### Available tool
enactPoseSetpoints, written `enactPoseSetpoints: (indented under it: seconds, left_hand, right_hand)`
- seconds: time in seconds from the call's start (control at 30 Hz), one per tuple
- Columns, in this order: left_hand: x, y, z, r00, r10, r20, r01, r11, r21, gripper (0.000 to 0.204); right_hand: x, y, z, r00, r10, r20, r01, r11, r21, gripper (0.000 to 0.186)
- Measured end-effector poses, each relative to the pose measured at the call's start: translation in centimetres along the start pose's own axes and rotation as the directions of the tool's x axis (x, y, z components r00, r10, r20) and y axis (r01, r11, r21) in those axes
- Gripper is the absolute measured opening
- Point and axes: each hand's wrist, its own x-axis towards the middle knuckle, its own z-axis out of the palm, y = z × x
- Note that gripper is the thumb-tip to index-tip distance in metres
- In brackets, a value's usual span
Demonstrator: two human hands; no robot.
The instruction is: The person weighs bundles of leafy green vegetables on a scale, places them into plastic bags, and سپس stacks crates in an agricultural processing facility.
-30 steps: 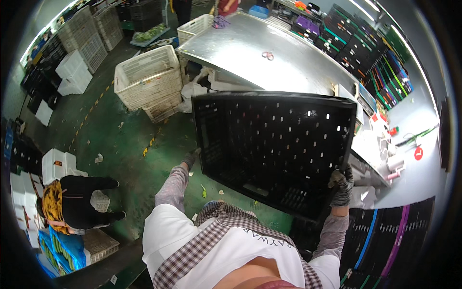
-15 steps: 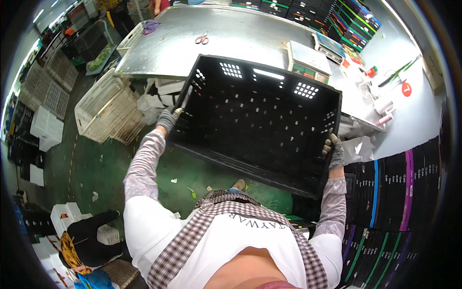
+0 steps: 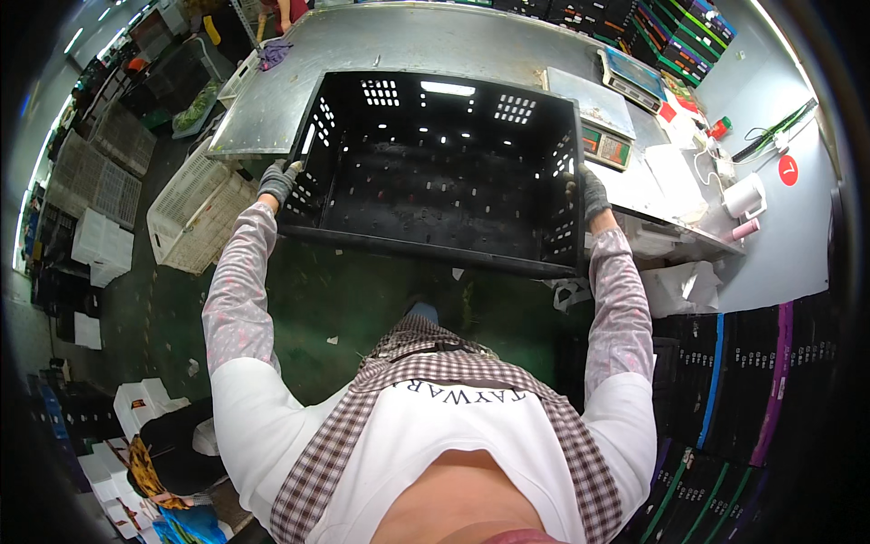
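Note:
A large black plastic crate (image 3: 426,195), with slots in its walls and floor, is held out in front of me at the near edge of the metal table (image 3: 390,43). Its inside faces me and holds nothing that I can see. My left hand (image 3: 278,181), in a grey glove, grips the crate's left end. At the opposite end my gloved right hand (image 3: 591,192) is closed on the wall, its fingers partly inside. The far part of the crate overlaps the tabletop; whether it rests there I cannot tell.
Weighing scales (image 3: 591,118) stand on the table's right side, and a purple cloth (image 3: 274,54) lies at its far left corner. A white slatted crate (image 3: 195,218) is on the floor at left. Stacked black crates (image 3: 725,381) fill the right. Another person (image 3: 288,13) stands beyond the table.
The crate has moved forward and left over the table and levelled out, both hands still on it. It now covers the spot where the red-handled scissors lay.

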Motion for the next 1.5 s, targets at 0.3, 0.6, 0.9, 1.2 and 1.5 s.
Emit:
enactPoseSetpoints:
  seconds: [0.3,0.6,0.9,1.2,1.5]
  left_hand:
    - [6.7,0.3,-2.3,0.944,-0.003,0.331,0.068,0.980,-0.187,0.045]
    - [13.2,2.6,-2.1,0.810,-0.076,0.582,0.526,0.534,-0.662,0.041]
    - [19.8,0.2,0.4,0.602,0.156,0.783,0.684,0.405,-0.607,0.034]
    - [17.7,3.1,-1.0,0.595,0.108,0.796,0.738,0.317,-0.595,0.037]
    - [18.4,1.3,-1.0,0.619,0.222,0.753,0.683,0.320,-0.656,0.042]
  right_hand:
    - [9.1,-1.5,2.0,0.988,-0.061,0.144,0.048,0.995,0.088,0.020]
    - [16.0,-2.8,1.3,0.907,-0.109,0.407,0.098,0.994,0.047,0.035]
    - [15.2,-4.4,1.0,0.866,0.023,0.500,0.003,0.999,-0.052,0.045]
    - [14.8,-4.3,2.0,0.957,0.131,0.260,-0.122,0.991,-0.053,0.036]
    - [16.0,-3.8,3.1,0.974,0.134,0.182,-0.109,0.984,-0.144,0.035]
